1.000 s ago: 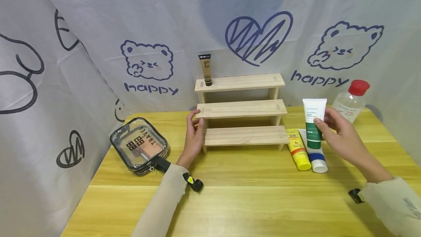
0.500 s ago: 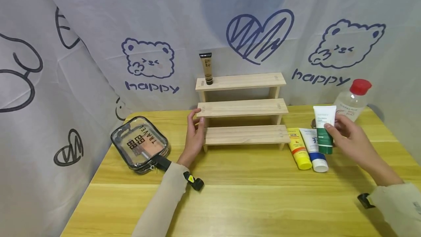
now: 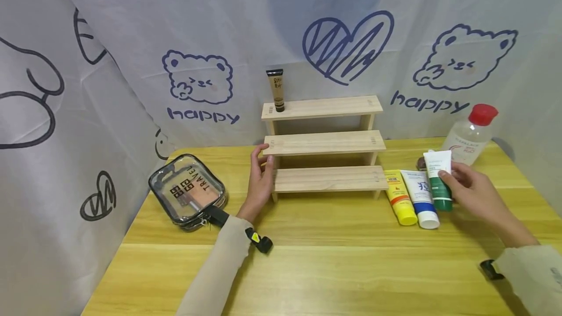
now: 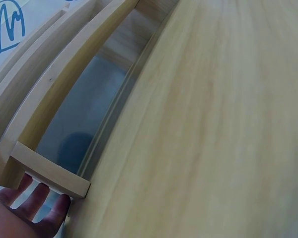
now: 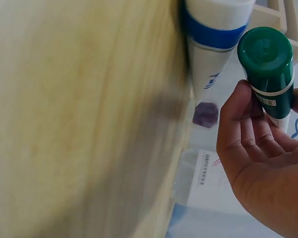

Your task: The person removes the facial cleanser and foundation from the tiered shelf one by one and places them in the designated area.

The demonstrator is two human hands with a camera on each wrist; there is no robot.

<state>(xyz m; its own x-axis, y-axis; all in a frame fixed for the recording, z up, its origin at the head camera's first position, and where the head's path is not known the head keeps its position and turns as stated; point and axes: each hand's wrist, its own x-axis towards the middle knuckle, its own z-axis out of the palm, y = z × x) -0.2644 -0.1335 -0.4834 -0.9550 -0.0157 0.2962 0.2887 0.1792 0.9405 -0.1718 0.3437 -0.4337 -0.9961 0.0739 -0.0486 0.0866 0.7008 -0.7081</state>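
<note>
My right hand (image 3: 476, 191) pinches a green-and-white squeeze tube (image 3: 439, 179) between thumb and fingers. The tube is upright, its green cap (image 5: 265, 49) pointing down, close to the right of a white-and-blue tube (image 3: 420, 194). A yellow tube (image 3: 399, 196) lies left of that one, at the right end of a three-step wooden rack (image 3: 325, 179). At the rack's left end rests my left hand (image 3: 260, 184). Its extended fingers (image 4: 36, 201) touch the rack's side piece in the left wrist view. A small tan tube with black ends (image 3: 276, 90) stands on the top step.
Behind my right hand stands a clear bottle with a red cap (image 3: 467, 140). A small dark object (image 3: 421, 163) shows behind the tubes. A clear zip travel pouch (image 3: 186, 191) lies on the table's left. A printed cloth (image 3: 263, 23) hangs behind the table.
My right hand has moved the green-and-white tube right and downward, from in front of the white-and-blue tube to its right side. The left hand has stayed at the rack.
</note>
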